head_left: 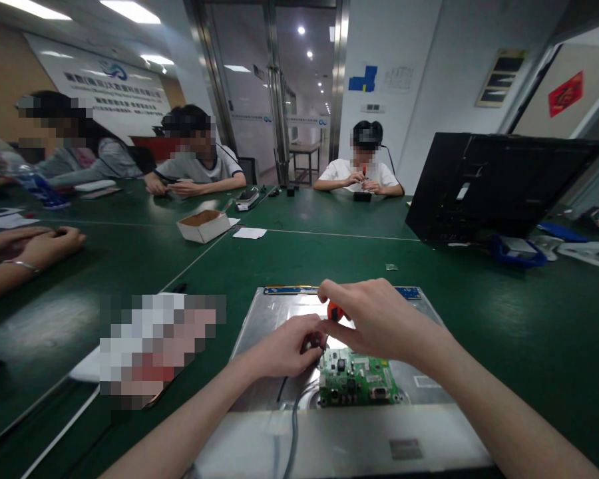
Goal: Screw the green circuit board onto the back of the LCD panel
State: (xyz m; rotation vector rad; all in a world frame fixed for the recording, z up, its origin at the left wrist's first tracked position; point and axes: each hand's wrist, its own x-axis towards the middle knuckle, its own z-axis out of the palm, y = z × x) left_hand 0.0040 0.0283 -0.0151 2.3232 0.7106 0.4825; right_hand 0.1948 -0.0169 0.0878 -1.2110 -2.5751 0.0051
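Flat metal panel (344, 436); right grip (372, 314) clamped on round handle (335, 311); left grip (290, 342) near board (360, 380), closure unclear.

Wall sign (114, 93): large Chinese characters, partly legible, including "大数据"; smaller line below not readable. Red diamond (566, 94), right side: dark character, not legible. Glass doors (302, 121): blue logos with lettering too small to read.

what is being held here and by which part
The right hand grips an orange-handled tool by its handle; whether the left hand holds anything cannot be told.
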